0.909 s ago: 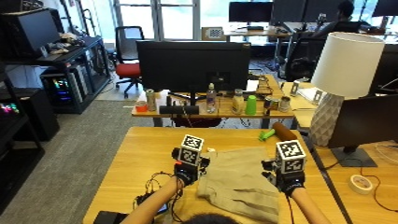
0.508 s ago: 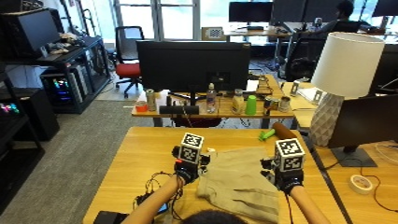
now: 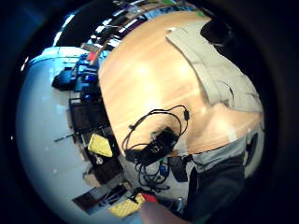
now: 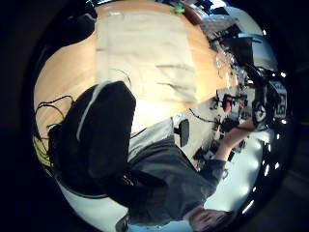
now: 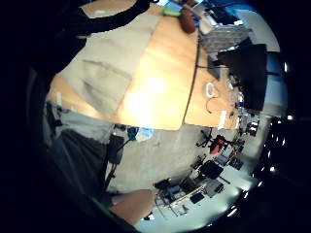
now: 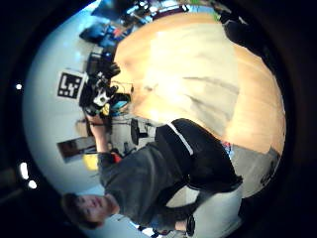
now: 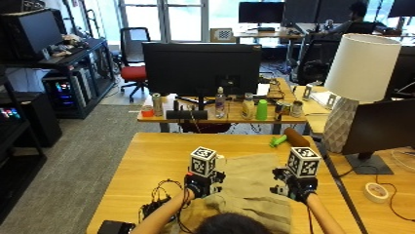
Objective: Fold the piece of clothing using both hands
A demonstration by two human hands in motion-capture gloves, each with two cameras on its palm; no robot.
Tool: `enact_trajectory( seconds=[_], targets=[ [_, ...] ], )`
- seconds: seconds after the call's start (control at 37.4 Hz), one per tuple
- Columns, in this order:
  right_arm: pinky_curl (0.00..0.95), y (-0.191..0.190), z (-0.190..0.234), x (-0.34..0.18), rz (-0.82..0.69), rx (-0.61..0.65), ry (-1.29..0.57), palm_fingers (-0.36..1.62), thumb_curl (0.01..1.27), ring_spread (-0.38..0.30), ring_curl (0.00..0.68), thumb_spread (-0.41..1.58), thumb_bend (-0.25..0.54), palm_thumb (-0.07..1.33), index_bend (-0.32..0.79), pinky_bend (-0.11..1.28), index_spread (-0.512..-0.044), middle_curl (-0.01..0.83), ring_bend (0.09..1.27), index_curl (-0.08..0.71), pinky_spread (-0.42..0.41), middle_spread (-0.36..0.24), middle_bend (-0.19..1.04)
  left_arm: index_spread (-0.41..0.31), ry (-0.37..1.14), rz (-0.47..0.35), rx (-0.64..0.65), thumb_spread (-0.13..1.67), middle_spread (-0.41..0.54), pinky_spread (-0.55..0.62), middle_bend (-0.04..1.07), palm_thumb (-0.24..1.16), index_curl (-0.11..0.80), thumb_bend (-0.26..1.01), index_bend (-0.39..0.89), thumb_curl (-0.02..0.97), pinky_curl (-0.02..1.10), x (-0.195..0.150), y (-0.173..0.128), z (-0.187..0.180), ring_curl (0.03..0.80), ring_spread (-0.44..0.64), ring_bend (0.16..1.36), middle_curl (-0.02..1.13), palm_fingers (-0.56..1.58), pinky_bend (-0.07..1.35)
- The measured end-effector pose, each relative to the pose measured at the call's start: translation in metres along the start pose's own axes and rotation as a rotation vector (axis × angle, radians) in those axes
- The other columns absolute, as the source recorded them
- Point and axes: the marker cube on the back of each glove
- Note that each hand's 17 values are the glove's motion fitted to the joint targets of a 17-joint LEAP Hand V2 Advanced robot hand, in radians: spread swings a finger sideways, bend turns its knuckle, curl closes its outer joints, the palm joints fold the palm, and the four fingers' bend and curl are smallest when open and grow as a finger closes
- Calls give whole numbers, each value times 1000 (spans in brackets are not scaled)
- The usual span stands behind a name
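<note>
Garment (image 7: 250, 187) is a beige piece lying mostly flat on the tabletop (image 7: 149, 161), near edge hanging toward the person. Left hand (image 7: 199, 183) sits at its left edge, right hand (image 7: 295, 187) at its right edge, roughly level w/ each other. Can't tell finger state on either: outside view hides them, and the palm views show cloth below the palms, not a pinch.

Risks, my read:
- Uneven lift: if one hand takes cloth and the other only rests on it, the fold goes skewed. Creases already show mid-cloth in the left thumb side palm view, so it could bunch there.
- Near edge overhangs the tabletop; dragging toward the body could slide the whole thing off.
- Cable tangle w/ a black box (image 3: 156, 142) lies on the tabletop just left of the cloth. A wide left sweep could snag it.

Room:
- Far side has bare wood beyond the cloth; a green thing (image 7: 277, 142) and a brown roll (image 7: 297, 138) lie near the far right corner, apart from the cloth.
- Right tabletop edge is near the right hand, so little margin there. Left has more.
</note>
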Motion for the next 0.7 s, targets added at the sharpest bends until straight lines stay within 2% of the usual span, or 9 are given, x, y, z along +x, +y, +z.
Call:
enact_trajectory(
  seconds=[0.21,0.35,0.43,0.51,0.62,0.7],
  targets=[
    [334,-7,93,3,-37,-108,69,537,201,-9,314,1143,67,467,113,372,-317,312,344,260,134,-56,164,-120,-89,53,-48,1225,22,163,131,211,336,12,143,171,323,6,-15,87,299,95,495,218,392,301],
    [339,0,150,-1,-63,-165,3,553,224,-27,331,1111,57,522,93,391,-316,315,415,241,109,-51,172,-106,-48,54,-91,1173,30,165,142,247,321,0,121,194,339,7,-22,132,310,100,525,221,339,342],
    [345,1,179,1,-59,-178,-44,544,234,-35,340,1095,49,551,93,402,-312,320,431,234,98,-50,183,-102,-22,42,-66,1157,44,167,138,287,311,3,113,208,352,6,-23,145,316,108,543,221,296,376],
    [354,0,201,9,-19,-169,-14,506,248,-33,346,1078,50,597,104,423,-309,325,424,235,92,-49,179,-99,-30,30,-10,1168,62,175,122,343,304,20,115,222,365,6,-21,149,323,126,557,216,236,416],
    [358,0,215,19,26,-107,15,508,277,-40,354,1053,72,694,111,428,-306,335,431,234,81,-48,193,-99,-41,9,38,1197,67,180,145,411,290,41,108,234,376,-4,-40,164,327,143,577,217,190,456],
    [347,-4,220,26,33,-53,-11,646,298,-71,352,1051,100,780,114,417,-307,354,457,229,36,-69,242,-112,-70,2,78,1227,18,125,175,459,302,59,173,242,362,-12,-53,171,318,82,592,228,338,440]
  ],
)
